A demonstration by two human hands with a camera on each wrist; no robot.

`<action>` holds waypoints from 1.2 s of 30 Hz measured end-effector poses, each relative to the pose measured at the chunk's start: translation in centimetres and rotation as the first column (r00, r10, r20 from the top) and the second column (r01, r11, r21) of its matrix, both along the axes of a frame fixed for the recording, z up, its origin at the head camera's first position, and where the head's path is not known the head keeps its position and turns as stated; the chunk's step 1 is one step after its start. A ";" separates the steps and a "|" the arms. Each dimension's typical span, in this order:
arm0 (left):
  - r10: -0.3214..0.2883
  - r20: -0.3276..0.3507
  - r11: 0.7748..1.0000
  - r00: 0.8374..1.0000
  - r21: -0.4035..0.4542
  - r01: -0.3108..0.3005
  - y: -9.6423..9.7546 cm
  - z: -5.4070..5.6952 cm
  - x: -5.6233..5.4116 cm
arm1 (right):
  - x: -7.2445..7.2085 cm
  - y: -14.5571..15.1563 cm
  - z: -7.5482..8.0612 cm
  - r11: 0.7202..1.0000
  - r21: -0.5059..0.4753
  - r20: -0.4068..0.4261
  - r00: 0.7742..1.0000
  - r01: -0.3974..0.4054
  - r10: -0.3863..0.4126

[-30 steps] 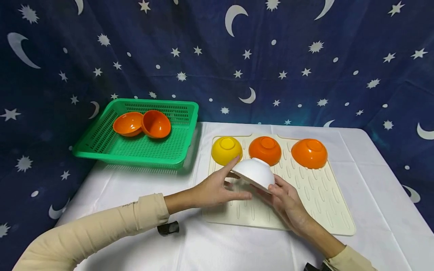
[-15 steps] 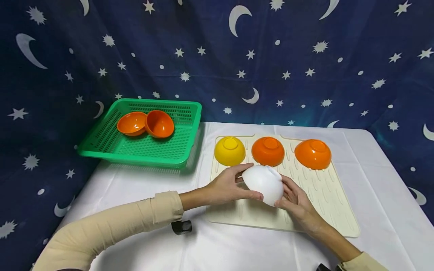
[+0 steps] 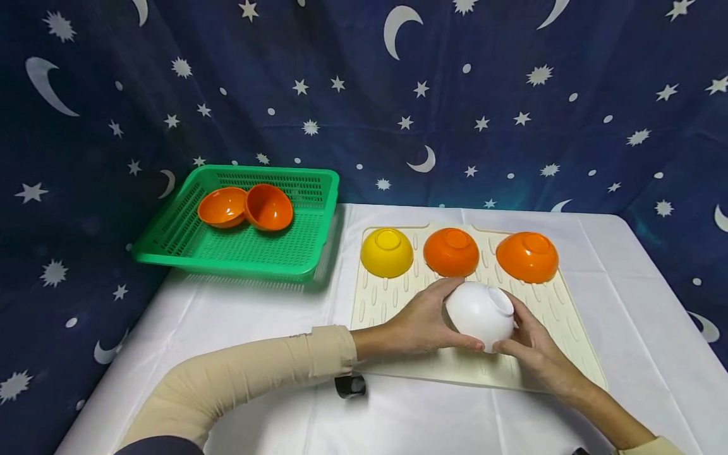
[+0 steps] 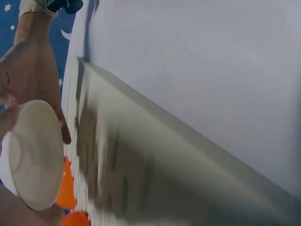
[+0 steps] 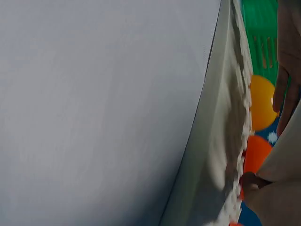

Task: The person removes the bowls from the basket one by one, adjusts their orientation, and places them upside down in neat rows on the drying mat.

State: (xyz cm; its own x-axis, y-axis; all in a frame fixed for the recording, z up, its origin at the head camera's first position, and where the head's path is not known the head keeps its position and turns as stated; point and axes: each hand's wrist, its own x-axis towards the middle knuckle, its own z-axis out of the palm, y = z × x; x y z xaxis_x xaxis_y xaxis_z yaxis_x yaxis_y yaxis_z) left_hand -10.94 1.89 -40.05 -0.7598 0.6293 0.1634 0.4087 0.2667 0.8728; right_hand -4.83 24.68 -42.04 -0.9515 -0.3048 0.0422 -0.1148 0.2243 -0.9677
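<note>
A white bowl (image 3: 479, 314) is held tilted over the cream drying mat (image 3: 392, 297), its foot facing up and to the right in the head view. My left hand (image 3: 426, 319) grips it from the left, thumb along the near rim and fingers behind. My right hand (image 3: 537, 341) pinches the right side. The left wrist view looks into the bowl's hollow (image 4: 40, 155). Behind it on the mat, a yellow bowl (image 3: 387, 253) and two orange bowls (image 3: 451, 252) stand upside down in a row.
A green basket (image 3: 256, 262) stands at the back left with two orange bowls (image 3: 222, 207) in it. The table has a white cloth (image 3: 256, 309). A dark blue curtain with moons and stars (image 3: 352, 95) hangs behind the table.
The white bowl has moved right and toward me over the mat, and has turned so its foot faces more to the right. My left hand has closed on its left side.
</note>
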 end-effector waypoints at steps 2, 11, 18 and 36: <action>0.003 -0.038 0.999 0.999 -0.033 -0.004 1.0 -0.2 0.0 | 0.0 0.6 -0.3 1.000 0.021 -0.047 0.999 0.013 -0.012; -0.038 -0.087 0.970 0.995 -0.243 0.016 4.7 -0.5 -0.2 | -0.5 3.2 -1.0 0.979 0.161 -0.121 0.987 0.121 -0.103; -0.017 -0.085 0.939 0.996 -0.345 -0.013 7.6 -0.9 -0.1 | -0.4 5.0 -1.3 0.950 0.240 -0.119 0.977 0.201 -0.177; -0.035 -0.387 0.684 0.921 -0.682 -0.260 11.7 -1.5 0.5 | 0.5 8.0 -1.8 0.880 0.394 -0.172 0.962 0.265 -0.213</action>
